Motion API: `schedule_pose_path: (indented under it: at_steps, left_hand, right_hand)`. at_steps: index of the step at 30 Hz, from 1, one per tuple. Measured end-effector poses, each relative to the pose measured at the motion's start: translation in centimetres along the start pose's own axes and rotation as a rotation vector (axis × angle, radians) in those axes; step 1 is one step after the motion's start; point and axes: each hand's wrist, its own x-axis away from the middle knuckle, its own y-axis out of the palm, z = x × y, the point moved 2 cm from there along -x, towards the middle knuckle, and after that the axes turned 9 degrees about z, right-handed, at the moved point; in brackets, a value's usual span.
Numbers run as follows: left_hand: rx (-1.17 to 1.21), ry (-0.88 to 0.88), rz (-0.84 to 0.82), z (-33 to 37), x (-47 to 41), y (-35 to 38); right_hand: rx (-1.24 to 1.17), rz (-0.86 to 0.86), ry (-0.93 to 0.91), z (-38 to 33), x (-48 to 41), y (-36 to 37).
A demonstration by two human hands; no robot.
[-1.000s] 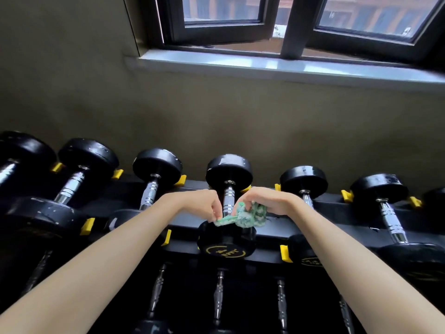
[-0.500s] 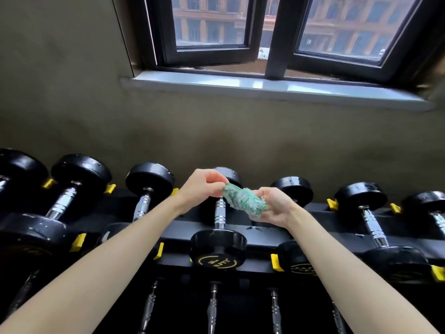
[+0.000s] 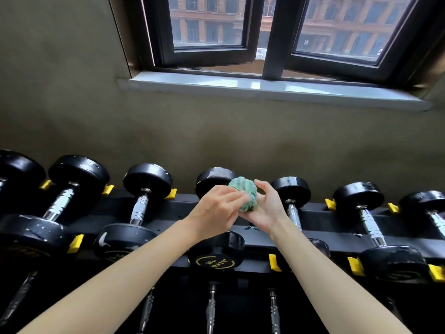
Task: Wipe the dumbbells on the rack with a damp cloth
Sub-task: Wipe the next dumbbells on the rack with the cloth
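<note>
A green cloth [image 3: 243,194] is bunched into a ball, held above the rack. My right hand [image 3: 266,208] cups it from the right and below, and my left hand [image 3: 218,210] presses its fingers on it from the left. Both hands hover over the middle dumbbell [image 3: 218,253], whose black near head carries a yellow logo; its handle is hidden behind my hands. Several black dumbbells with chrome handles lie side by side on the black rack [image 3: 337,225], such as one to the left [image 3: 142,208] and one to the right [image 3: 370,225].
Yellow stops [image 3: 75,243] separate the dumbbell slots. A lower tier with more chrome handles [image 3: 210,307] shows under the rack's front. A wall [image 3: 216,136] rises close behind, with a window sill [image 3: 265,89] and a dark-framed window above.
Both hands lifted the cloth off the middle dumbbell's handle and gathered it from a loose strip into a ball. The view has tilted up toward the window.
</note>
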Motion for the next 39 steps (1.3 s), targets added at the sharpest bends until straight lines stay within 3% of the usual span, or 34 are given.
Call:
schedule_pose_path:
  at_steps: [4, 7, 12, 16, 21, 26, 32, 39]
  left_hand:
    - [0.054, 0.083, -0.129, 0.4, 0.3, -0.3]
    - [0.105, -0.014, -0.077, -0.1, 0.7, -0.8]
    - [0.135, -0.525, 0.004, -3.2, 3.9, -0.5]
    - [0.161, -0.951, -0.213, -4.4, 6.6, 0.5]
    - [0.241, -1.259, -0.369, -4.5, 8.8, 1.1]
    - [0.499, -1.588, -0.234, -5.2, 10.0, 0.8]
    - [0.831, -1.766, -0.022, -4.2, 11.1, -0.5]
    - [1.052, -1.948, 0.229, -4.1, 11.8, -0.9]
  right_hand:
    - [0.099, -0.002, -0.012, -0.1, 0.3, -0.4]
    - [0.037, 0.016, -0.047, 0.0, 0.2, -0.6]
    - [0.017, 0.062, -0.065, 0.8, -0.2, -2.0]
    - [0.175, 0.22, -0.194, 2.3, -1.1, -3.1]
    - [0.593, 0.301, -0.356, 4.6, -1.6, -3.8]
    - [0.955, 0.39, -0.482, 5.6, -0.9, -2.8]
    - [1.315, 0.413, -0.578, 6.4, -0.2, -0.5]
    - [1.517, 0.236, -0.741, 9.3, 0.8, 2.2]
